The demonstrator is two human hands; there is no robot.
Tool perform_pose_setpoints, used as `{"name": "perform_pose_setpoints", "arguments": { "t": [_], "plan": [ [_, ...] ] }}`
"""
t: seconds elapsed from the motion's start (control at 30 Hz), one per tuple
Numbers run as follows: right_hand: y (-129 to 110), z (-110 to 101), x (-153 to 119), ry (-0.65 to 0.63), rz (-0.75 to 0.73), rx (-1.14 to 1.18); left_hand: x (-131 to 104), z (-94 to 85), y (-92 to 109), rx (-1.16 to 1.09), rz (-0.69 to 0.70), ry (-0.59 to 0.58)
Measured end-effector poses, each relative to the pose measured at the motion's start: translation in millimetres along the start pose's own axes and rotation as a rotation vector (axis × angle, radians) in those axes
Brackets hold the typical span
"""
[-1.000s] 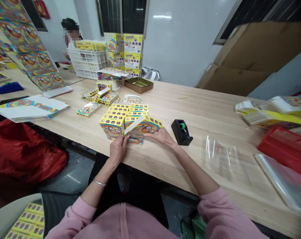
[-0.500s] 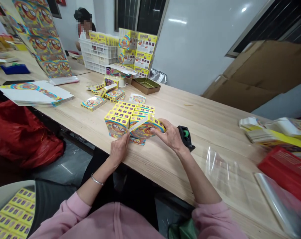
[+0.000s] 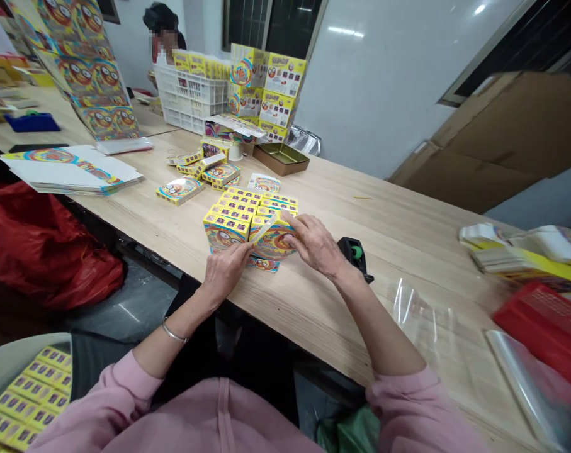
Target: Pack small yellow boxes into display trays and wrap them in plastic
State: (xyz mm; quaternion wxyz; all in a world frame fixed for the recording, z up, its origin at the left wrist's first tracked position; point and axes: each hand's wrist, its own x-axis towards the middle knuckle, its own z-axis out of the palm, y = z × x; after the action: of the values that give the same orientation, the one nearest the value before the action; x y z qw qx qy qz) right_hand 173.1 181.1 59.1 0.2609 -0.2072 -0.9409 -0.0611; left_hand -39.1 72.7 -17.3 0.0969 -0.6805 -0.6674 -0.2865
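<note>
Two rows of small yellow printed boxes (image 3: 228, 211) stand on edge side by side on the table in front of me. At the front of the right row, a cartoon-printed small box (image 3: 272, 242) leans slightly away from its neighbours, with a pale edge showing. My right hand (image 3: 313, 242) grips it by its right side, thumb on the printed face and fingers over the top. My left hand (image 3: 228, 267) has its fingers closed at the box's lower left corner. Under the front boxes, a printed piece (image 3: 265, 264) sticks out toward me.
Loose small boxes (image 3: 181, 189) lie beyond the rows. A black tape dispenser (image 3: 354, 257) stands right of my right hand, near clear plastic film (image 3: 422, 314). A white crate (image 3: 191, 97), stacked cartons (image 3: 282, 94) and a brown tray (image 3: 280, 159) are farther back. A person sits behind the crate.
The box in my right hand has turned more upright and moved left against the right row. My right hand has shifted left with it, and its fingers now lie over the top edge.
</note>
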Motion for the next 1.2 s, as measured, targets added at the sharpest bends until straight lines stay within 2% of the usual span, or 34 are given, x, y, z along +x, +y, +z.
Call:
{"name": "perform_pose_setpoints", "arguments": {
  "t": [0.07, 0.2, 0.3, 0.37, 0.47, 0.53, 0.6, 0.7, 0.83, 0.93, 1.0, 1.07, 1.13, 1.2],
  "plan": [
    [1.7, -0.1, 2.1, -0.022, -0.007, -0.002, -0.6, 6.5, 0.1, -0.039, -0.042, 0.028],
    [-2.8, -3.0, 10.2, -0.058, -0.014, 0.016, 2.2, 13.0, 3.1, -0.042, -0.118, -0.096],
    [-11.2, -8.0, 17.6, -0.076, -0.012, -0.005, 2.1, 8.4, 2.2, -0.019, -0.108, -0.139],
    [-16.7, -11.1, 21.1, -0.111, 0.007, -0.03, 1.4, 0.7, 0.0, -0.068, -0.102, -0.071],
    [-22.9, -11.4, 23.5, -0.137, 0.027, -0.051, 6.3, -16.2, -5.3, -0.199, -0.087, 0.161],
    [-27.7, -6.9, 24.5, -0.127, 0.025, -0.047, 17.1, -28.2, -10.3, -0.235, -0.035, 0.317],
    [-34.9, 2.1, 25.9, -0.113, 0.01, -0.033, 32.3, -36.8, -16.3, -0.221, 0.028, 0.382],
    [-48.4, 21.0, 27.6, -0.109, -0.004, -0.013, 52.9, -38.8, -24.5, -0.181, 0.079, 0.29],
    [-56.0, 39.6, 27.4, -0.124, 0.069, -0.009, 63.5, -34.4, -31.2, -0.137, 0.104, 0.157],
    [-50.2, 37.9, 29.3, -0.135, 0.053, 0.002, 71.5, -42.0, -37.9, -0.158, 0.091, 0.13],
    [-44.8, 32.8, 32.8, -0.088, 0.053, 0.005, 82.8, -50.6, -45.1, -0.17, 0.088, 0.131],
    [-40.5, 30.3, 37.3, -0.014, 0.117, 0.001, 97.3, -56.2, -53.1, -0.142, 0.128, 0.094],
    [-38.3, 33.6, 40.9, -0.002, 0.208, 0.005, 111.1, -55.1, -60.1, -0.086, 0.185, -0.012],
    [-37.8, 40.6, 42.2, -0.052, 0.261, 0.019, 121.1, -49.4, -65.4, -0.038, 0.241, -0.199]
  ]
}}
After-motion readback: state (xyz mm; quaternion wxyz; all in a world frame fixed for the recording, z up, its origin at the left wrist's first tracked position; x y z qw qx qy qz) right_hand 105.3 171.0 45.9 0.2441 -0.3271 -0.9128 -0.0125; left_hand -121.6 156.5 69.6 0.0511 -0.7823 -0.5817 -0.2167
